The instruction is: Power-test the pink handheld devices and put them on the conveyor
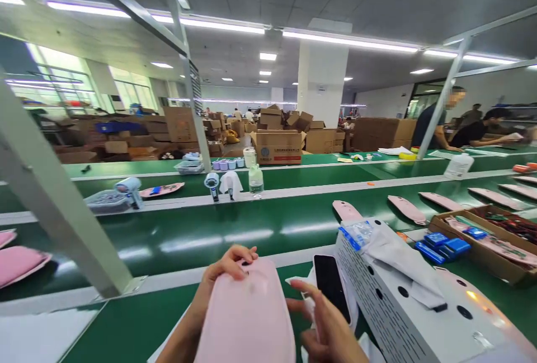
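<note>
Factory hall, long green conveyor tabletop (188, 240) under strip lights, stacked brown cardboard boxes (277, 147) behind its far edge. Near edge, centre: smooth pale pink oval plastic shell (247, 318), held up over the green surface. Left hand (224, 270) closed over the shell's top left end, fingers curled across its rim. Right hand (323, 324) just beside the shell's right side, fingers part open and loosely spread, touching crumpled white cloth (304, 290); whether it grips the cloth cannot be told. Black-screened smartphone (331, 287) lying on that cloth, just beyond the right hand. Near right corner: white perforated metal machine housing (403, 307) with a white rag draped over it. Right edge: open brown carton (482, 245) with small blue rectangular packs (440, 245) beside it. Middle belt: row of flat pink oval shells (406, 209). Far rail: clear plastic water bottle (255, 180). Far right corner: two people (470, 125) leaning over the tabletop.
</note>
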`<state>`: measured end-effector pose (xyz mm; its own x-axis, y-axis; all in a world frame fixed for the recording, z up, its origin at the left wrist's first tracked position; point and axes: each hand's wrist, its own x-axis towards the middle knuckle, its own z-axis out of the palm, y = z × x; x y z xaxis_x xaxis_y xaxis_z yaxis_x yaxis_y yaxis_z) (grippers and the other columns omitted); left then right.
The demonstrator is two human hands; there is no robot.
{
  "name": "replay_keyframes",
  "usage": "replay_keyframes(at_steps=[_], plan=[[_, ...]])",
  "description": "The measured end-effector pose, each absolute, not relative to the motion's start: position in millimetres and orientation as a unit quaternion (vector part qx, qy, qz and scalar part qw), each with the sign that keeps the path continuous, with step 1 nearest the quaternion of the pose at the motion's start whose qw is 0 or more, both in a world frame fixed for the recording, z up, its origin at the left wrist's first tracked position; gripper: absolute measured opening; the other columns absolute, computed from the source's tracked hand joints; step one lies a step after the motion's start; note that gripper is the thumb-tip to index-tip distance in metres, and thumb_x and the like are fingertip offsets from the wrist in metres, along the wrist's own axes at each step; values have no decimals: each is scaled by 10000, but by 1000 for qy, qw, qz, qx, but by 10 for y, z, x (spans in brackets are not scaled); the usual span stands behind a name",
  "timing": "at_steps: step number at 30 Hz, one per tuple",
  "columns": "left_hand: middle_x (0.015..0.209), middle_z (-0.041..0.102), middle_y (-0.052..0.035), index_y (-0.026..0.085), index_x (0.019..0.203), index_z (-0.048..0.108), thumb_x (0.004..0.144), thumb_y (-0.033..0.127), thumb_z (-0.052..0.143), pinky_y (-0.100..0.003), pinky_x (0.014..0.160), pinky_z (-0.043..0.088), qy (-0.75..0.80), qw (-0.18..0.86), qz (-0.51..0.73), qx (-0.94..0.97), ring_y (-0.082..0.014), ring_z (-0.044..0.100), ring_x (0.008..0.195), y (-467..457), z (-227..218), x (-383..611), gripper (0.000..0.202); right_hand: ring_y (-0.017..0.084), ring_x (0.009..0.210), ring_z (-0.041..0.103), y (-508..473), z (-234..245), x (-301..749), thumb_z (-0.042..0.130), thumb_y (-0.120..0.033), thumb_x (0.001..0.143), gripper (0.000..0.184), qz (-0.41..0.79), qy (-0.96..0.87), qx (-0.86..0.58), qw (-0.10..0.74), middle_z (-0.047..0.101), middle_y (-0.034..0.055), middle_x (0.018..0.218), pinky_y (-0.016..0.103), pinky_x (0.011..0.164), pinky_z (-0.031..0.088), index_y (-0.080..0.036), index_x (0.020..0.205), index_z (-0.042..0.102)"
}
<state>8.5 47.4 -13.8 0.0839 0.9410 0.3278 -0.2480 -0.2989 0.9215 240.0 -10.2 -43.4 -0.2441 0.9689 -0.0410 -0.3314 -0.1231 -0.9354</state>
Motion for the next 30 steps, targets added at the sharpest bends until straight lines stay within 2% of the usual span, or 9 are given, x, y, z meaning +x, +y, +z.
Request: replay_keyframes(at_steps=[2,4,6,8,12,18,25,28,30], plan=[[1035,643,-64,229,442,705,461,299,918,-345,1015,431,327,459,581,588,-280,584,1056,301,-139,12,224,81,368,493,15,-463,2018,668,-677,725,674,714,-421,-289,479,691,13,744,219,408,409,-215,1208,579],[1362,516,-4,307,724,789,571,241,882,-302,979,451,375,428,588,575,-289,519,1198,115,-149,5,191,140,460,601,75,-504,1772,763,-603,675,700,734,-409,-261,476,683,-9,665,258,511,477,-195,1198,540],[1474,430,62,453,1124,668,677,357,820,-300,923,489,440,472,614,455,-268,541,1196,-68,-166,66,481,186,519,649,91,-563,1638,774,-580,681,666,737,-388,-266,485,677,-19,608,289,570,499,-195,1156,510],[1402,540,10,439,1319,514,707,605,710,-347,856,533,474,576,601,287,-293,603,1120,-216,-204,157,664,206,551,658,85,-620,1580,758,-600,688,632,707,-389,-292,513,676,-17,606,296,580,499,-205,1115,510],[1247,656,-127,222,1235,603,594,658,765,-398,872,529,451,620,599,231,-373,585,1150,-330,-360,255,792,210,741,639,89,-639,1631,596,-619,823,485,528,-516,-365,567,675,38,806,293,674,496,-204,1069,647],[1149,705,-107,207,1174,568,578,509,850,-355,858,527,446,631,614,164,-340,621,1110,-292,-505,188,725,131,470,465,178,-527,1911,433,-624,911,532,530,-684,-334,373,594,-18,510,242,521,380,-186,963,730],[1045,727,-70,229,1186,581,518,549,865,-328,815,509,482,624,587,186,-323,625,1056,-306,-469,122,793,117,461,444,188,-321,2017,435,-394,943,380,474,-772,-362,219,469,-41,511,208,455,300,-193,776,710],[1001,725,-50,240,1160,617,528,549,860,-304,798,489,497,607,568,250,-302,627,1009,-296,-420,42,745,128,488,508,208,-298,1999,467,-288,917,322,423,-810,-359,190,555,-23,530,205,477,330,-199,666,649],[980,721,-44,235,1167,623,531,554,857,-294,783,478,503,598,555,283,-289,632,972,-279,-382,-8,749,147,496,563,242,-354,1976,478,-239,894,217,426,-813,-350,187,644,-8,552,210,498,360,-208,804,673]])
